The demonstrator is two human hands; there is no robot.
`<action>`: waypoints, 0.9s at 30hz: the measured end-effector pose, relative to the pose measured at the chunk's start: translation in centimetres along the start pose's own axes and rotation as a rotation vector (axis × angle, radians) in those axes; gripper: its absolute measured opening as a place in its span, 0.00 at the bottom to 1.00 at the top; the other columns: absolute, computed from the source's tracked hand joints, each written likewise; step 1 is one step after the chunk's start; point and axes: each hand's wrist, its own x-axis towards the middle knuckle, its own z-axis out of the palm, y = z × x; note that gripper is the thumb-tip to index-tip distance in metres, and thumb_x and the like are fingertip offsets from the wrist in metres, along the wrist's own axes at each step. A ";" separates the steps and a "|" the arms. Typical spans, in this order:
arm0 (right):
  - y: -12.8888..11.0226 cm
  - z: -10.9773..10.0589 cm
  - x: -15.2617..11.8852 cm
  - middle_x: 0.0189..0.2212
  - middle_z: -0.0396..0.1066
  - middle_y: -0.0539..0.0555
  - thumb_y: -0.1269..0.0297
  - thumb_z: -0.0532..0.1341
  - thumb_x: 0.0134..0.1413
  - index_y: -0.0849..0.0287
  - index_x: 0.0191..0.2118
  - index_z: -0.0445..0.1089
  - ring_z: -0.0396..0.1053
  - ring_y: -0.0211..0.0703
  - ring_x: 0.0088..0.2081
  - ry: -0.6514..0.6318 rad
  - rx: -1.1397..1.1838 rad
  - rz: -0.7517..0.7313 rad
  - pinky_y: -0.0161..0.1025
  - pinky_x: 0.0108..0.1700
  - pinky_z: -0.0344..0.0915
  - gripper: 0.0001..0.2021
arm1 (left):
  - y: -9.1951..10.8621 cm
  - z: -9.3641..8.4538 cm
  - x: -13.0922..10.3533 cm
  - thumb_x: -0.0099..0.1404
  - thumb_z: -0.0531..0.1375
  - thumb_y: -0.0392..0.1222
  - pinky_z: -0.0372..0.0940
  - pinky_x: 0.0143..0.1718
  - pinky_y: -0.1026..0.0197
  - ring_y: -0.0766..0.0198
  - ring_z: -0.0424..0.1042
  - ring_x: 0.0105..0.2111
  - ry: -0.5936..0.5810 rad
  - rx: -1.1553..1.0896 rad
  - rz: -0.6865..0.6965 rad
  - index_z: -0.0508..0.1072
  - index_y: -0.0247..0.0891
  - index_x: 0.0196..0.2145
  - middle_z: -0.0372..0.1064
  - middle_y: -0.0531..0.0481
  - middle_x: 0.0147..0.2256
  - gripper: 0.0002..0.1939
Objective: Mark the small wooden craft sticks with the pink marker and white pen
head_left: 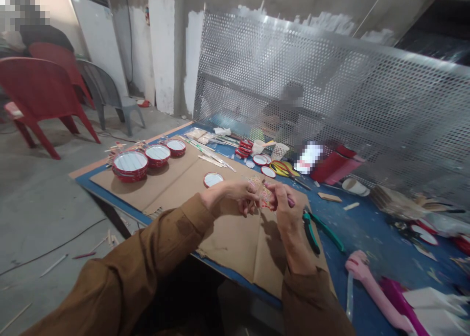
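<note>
Above the brown cardboard (pixel 235 233), the left hand (pixel 244 196) is pinching a small patterned piece (pixel 266 197), fingers together on it, while the right hand (pixel 285 199) is clamping a purple stick (pixel 291 201) right beside it. The piece is slanting from far left to near right, though fingers are hiding its full long axis. It is looking thin and busy, showing yellow, pink and reddish markings; its finer detail is blurring.
</note>
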 end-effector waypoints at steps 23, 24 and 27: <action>0.0 -0.1 0.1 0.15 0.60 0.44 0.38 0.60 0.53 0.59 0.30 0.73 0.58 0.33 0.15 0.067 0.010 0.001 0.32 0.18 0.55 0.25 | 0.0 0.1 -0.2 0.64 0.63 0.51 0.70 0.27 0.60 0.63 0.75 0.22 0.031 -0.007 -0.006 0.75 0.32 0.35 0.75 0.47 0.27 0.16; 0.0 -0.2 0.1 0.15 0.61 0.44 0.38 0.60 0.53 0.60 0.30 0.73 0.58 0.33 0.15 0.071 0.009 0.001 0.32 0.18 0.56 0.25 | 0.0 0.2 -0.2 0.64 0.63 0.50 0.70 0.27 0.60 0.64 0.75 0.22 0.032 -0.001 -0.009 0.75 0.32 0.35 0.75 0.47 0.27 0.15; 0.0 -0.1 0.1 0.15 0.61 0.44 0.38 0.60 0.53 0.60 0.30 0.73 0.58 0.32 0.15 0.067 0.020 -0.003 0.32 0.18 0.56 0.25 | 0.2 0.2 -0.3 0.65 0.62 0.50 0.69 0.27 0.61 0.64 0.75 0.22 0.033 0.018 -0.002 0.75 0.32 0.34 0.75 0.47 0.27 0.15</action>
